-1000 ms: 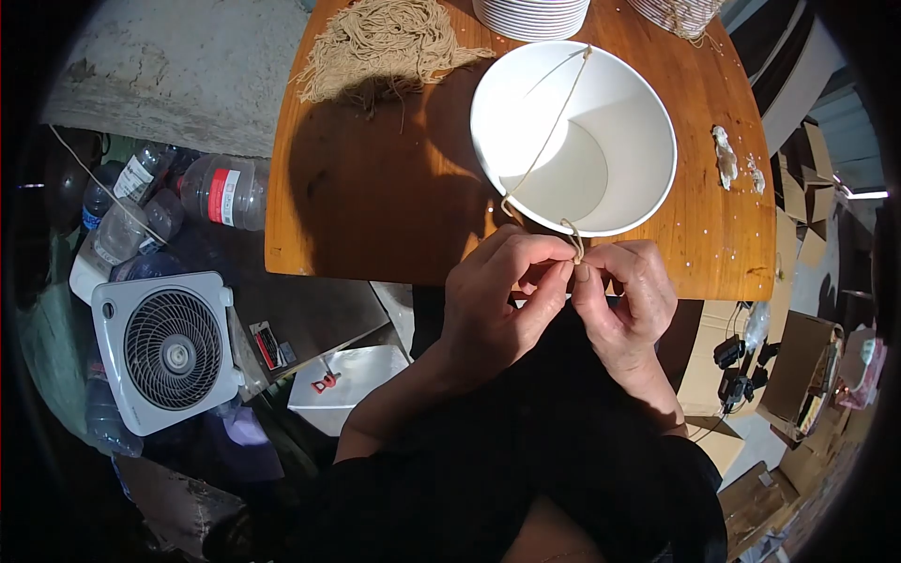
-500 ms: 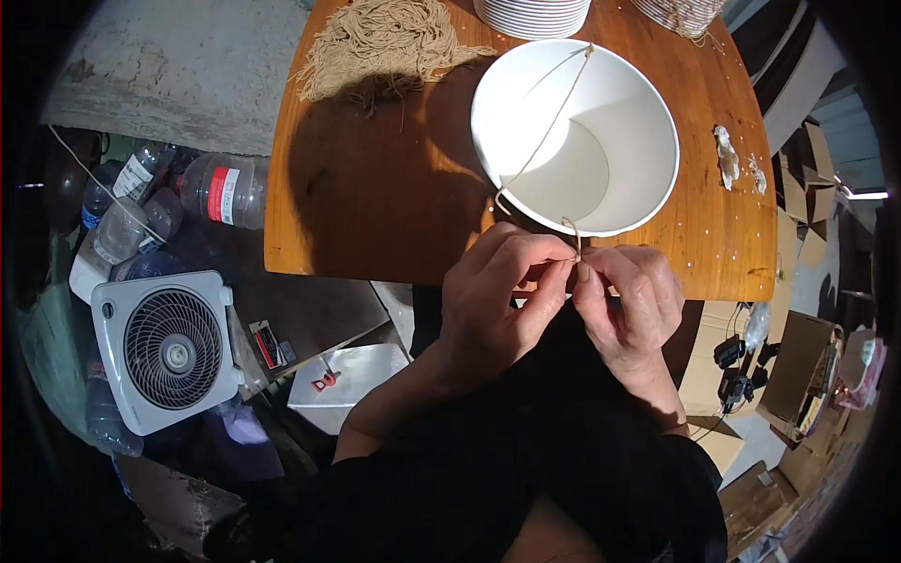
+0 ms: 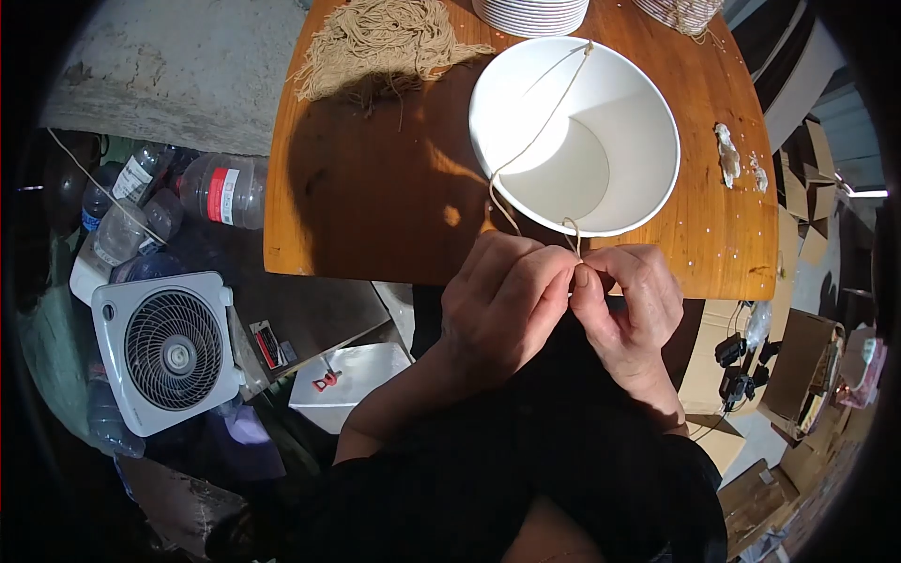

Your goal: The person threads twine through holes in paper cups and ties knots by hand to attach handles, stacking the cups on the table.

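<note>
A white paper bucket point(image 3: 648, 122) stands on the wooden table with its mouth toward me. Tan string point(image 3: 542, 131) is fixed at its far rim, crosses the opening and comes over the near rim to my fingers. A small loop of the string passes through the near rim. My left hand point(image 3: 507, 296) is closed, thumb and index finger pinching the string just in front of the bucket. Close against it, my right hand point(image 3: 631, 298) pinches the same string between thumb and fingertips. The string's end is hidden among the fingers.
On the wooden table point(image 3: 375, 206) lies a heap of tan strings point(image 3: 375, 47). Behind the bucket are stacked white buckets point(image 3: 532, 14) and a string-wrapped stack point(image 3: 680, 14). A crumpled plastic scrap point(image 3: 726, 156) lies right. Left below are a fan point(image 3: 176, 355) and plastic bottles point(image 3: 225, 190).
My left fingers have curled in closer to the right fingertips. The string by the near rim has been drawn toward my left hand. The bucket has barely moved.
</note>
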Tool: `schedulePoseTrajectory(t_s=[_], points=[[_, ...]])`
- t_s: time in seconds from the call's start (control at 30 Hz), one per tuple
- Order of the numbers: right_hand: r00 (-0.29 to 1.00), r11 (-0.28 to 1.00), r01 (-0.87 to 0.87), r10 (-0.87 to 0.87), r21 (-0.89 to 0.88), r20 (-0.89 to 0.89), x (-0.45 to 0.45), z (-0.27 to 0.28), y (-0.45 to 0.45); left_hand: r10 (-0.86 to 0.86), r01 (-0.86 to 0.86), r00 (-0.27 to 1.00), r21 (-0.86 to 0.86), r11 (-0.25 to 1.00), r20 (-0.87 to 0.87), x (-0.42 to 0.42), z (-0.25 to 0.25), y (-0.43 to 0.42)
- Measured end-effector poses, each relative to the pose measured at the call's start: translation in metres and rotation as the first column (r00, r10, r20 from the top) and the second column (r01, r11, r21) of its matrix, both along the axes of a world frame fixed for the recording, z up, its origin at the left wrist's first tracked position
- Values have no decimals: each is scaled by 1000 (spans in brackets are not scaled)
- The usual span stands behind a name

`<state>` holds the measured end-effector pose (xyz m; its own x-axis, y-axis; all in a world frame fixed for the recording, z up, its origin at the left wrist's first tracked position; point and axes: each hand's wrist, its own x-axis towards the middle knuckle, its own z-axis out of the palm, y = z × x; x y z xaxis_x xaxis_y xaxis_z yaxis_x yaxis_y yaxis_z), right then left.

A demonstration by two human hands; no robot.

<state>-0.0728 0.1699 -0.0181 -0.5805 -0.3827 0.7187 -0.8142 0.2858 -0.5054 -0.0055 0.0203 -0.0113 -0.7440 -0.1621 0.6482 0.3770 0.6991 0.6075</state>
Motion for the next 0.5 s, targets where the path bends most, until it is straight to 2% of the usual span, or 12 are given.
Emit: schedulePoseTrajectory(t_s=[0.07, 0.3, 0.5], points=[[994, 1000, 5, -5, 3, 113, 3, 4, 0, -10, 10, 1000, 21, 1000, 9, 1, -2, 0], [975, 997, -41, 54, -67, 214, 4, 5, 0, -22, 22, 1000, 51, 998, -5, -2, -4, 0], [901, 976, -63, 145, -207, 410, 9, -5, 3, -43, 41, 999, 103, 994, 19, -3, -7, -1]])
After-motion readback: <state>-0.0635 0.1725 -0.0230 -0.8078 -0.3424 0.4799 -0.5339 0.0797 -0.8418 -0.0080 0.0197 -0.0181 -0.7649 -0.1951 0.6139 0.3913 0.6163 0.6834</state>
